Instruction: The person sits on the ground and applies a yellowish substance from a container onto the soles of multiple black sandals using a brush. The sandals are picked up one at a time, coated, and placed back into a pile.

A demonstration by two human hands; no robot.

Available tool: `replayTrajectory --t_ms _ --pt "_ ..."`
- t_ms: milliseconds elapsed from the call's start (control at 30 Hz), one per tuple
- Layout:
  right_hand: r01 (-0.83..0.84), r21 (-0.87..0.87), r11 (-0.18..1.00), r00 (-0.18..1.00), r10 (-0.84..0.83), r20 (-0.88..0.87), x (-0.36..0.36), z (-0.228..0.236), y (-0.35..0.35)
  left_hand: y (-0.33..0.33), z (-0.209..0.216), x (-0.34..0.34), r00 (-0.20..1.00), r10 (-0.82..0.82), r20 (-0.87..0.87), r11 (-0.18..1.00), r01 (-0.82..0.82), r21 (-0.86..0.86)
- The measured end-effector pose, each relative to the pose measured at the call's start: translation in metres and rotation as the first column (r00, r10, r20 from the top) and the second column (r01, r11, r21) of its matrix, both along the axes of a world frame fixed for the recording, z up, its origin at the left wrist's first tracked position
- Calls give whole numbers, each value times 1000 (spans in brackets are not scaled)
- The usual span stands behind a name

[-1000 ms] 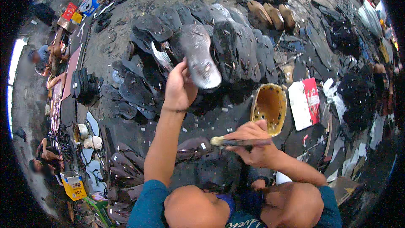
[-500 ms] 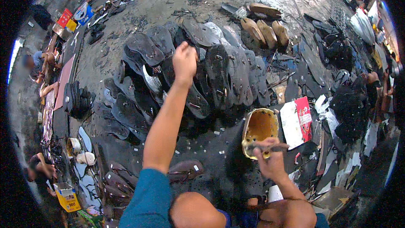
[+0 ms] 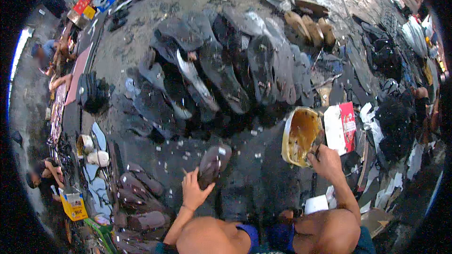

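Observation:
My left hand [image 3: 194,192] grips the near end of a dark brown shoe sole [image 3: 215,163] between thumb and fingers. The sole points away from me, with a small pale label near its far end. To the right, my right hand [image 3: 327,161] is closed on a dark brush [image 3: 314,150], largely hidden by the fingers. The brush reaches into a cut-open yellowish container [image 3: 287,141] with amber, sticky-looking stuff on its inside. Ahead of both hands lie rows of dark soles [image 3: 223,77], overlapping one another.
More brown soles [image 3: 136,186] are heaped at the left. A red and white carton piece [image 3: 340,128] lies beside the container. Several tan shoe-shaped pieces [image 3: 310,30] lie farther off, and scraps cover the right side. Other people [image 3: 49,171] sit along the left edge.
My left hand has come back from the far rows and taken hold of the brown sole, turning it away from me. My right hand has lowered the brush into the container.

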State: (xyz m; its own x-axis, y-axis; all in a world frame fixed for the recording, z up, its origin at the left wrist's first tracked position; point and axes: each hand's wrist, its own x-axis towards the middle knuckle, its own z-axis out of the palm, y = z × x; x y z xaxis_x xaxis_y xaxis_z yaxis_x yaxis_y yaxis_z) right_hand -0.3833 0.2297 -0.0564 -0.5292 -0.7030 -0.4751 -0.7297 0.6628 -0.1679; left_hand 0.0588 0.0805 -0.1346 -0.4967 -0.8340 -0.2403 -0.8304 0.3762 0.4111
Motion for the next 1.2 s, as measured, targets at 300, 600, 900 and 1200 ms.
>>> replayTrajectory --t_ms 300,600,900,1200 --pt "89 54 995 865 -104 491 17 58 28 45 -13 -27 923 127 -362 992 -115 54" --pt "503 -481 718 563 151 813 75 39 -34 -38 -40 -91 963 -177 -202 984 177 -23" --pt "-43 -925 378 769 604 211 123 49 -94 -45 50 -145 184 903 -388 202 616 762" --pt "282 -906 316 849 358 389 79 44 -121 -29 80 -142 128 879 -459 328 538 777"
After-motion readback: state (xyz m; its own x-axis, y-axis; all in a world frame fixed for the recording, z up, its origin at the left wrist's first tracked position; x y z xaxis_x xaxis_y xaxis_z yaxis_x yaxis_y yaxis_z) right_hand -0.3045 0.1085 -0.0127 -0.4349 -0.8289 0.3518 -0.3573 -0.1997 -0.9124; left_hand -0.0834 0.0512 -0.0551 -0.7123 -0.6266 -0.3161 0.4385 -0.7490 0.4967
